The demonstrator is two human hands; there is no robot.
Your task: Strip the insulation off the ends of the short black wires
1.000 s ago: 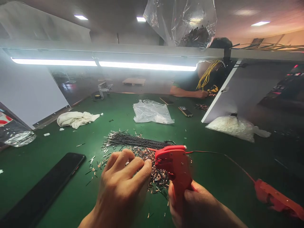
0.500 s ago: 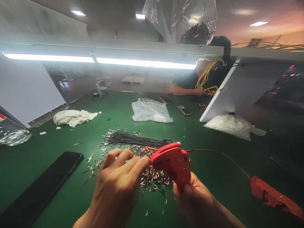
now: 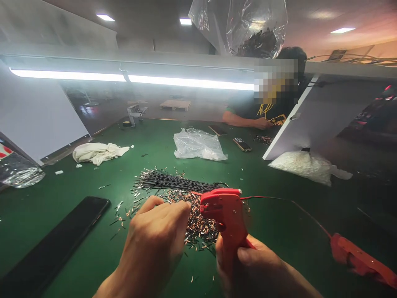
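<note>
My right hand (image 3: 254, 269) is wrapped round the handle of a red wire-stripper tool (image 3: 225, 215), held upright near the front of the green table (image 3: 93, 256). My left hand (image 3: 153, 246) sits just left of the tool's jaw, fingers curled and pinched together; what they pinch is hidden. Behind both hands lies a bundle of thin black wires (image 3: 176, 182) and a heap of short stripped copper-ended offcuts (image 3: 195, 225). A thin red wire (image 3: 279, 200) runs right from the tool.
A black phone (image 3: 56, 244) lies at front left, a second red tool (image 3: 359, 258) at front right. A white cloth (image 3: 97, 152), clear plastic bags (image 3: 197, 145), a white bag (image 3: 305, 165) and white dividers surround. A person (image 3: 263, 111) works across the table.
The red tool has tipped from slanted to upright and shifted slightly. My left fingers have curled in a little tighter beside its jaw.
</note>
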